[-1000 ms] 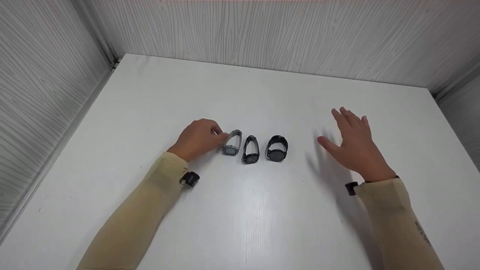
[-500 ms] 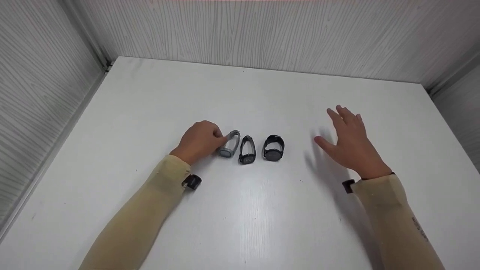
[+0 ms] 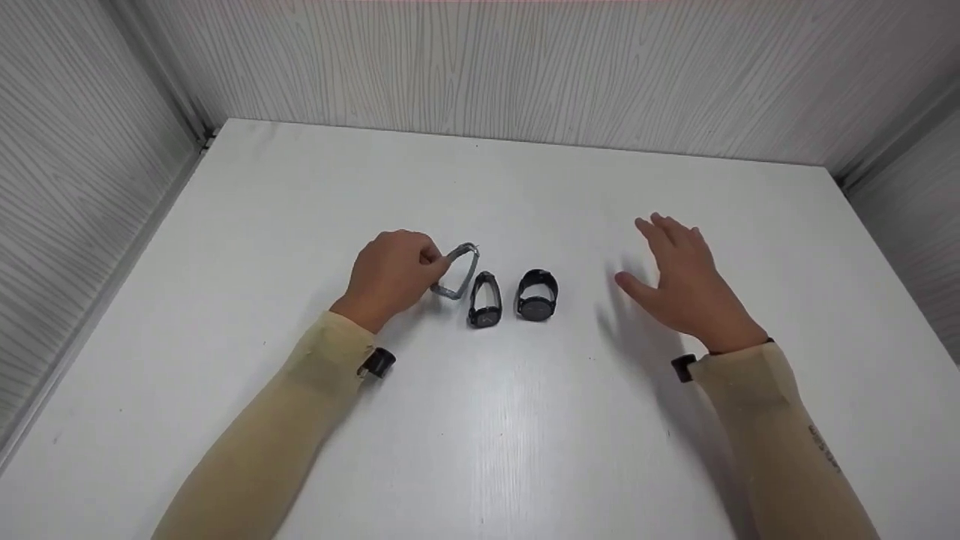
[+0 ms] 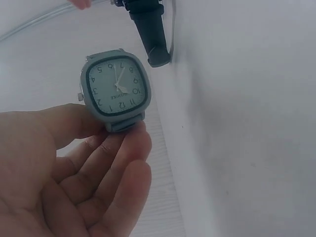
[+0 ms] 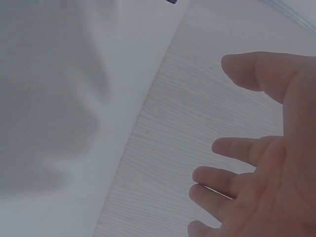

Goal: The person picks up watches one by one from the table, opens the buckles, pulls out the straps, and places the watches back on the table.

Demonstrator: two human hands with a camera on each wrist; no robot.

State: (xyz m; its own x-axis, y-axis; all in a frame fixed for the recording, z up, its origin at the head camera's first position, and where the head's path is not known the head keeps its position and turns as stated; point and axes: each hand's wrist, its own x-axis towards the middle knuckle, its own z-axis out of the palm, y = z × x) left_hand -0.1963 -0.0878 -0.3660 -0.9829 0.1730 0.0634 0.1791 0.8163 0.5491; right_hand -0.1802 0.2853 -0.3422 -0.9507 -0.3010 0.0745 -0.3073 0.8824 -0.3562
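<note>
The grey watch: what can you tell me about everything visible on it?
The grey watch has a rounded-square case with a dark-rimmed pale dial, numerals, pointers and a side crown. Its looped strap's material is unclear. The left grip pinches it near the 12; the dial appears upside down in the left wrist view. It's left of the nearest black watch.

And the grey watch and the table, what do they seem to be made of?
Grey watch: matte, perhaps plastic or coated metal, as its body shows little shine.
Table: probably laminate, white and semi-gloss, since light makes a soft streak.
</note>
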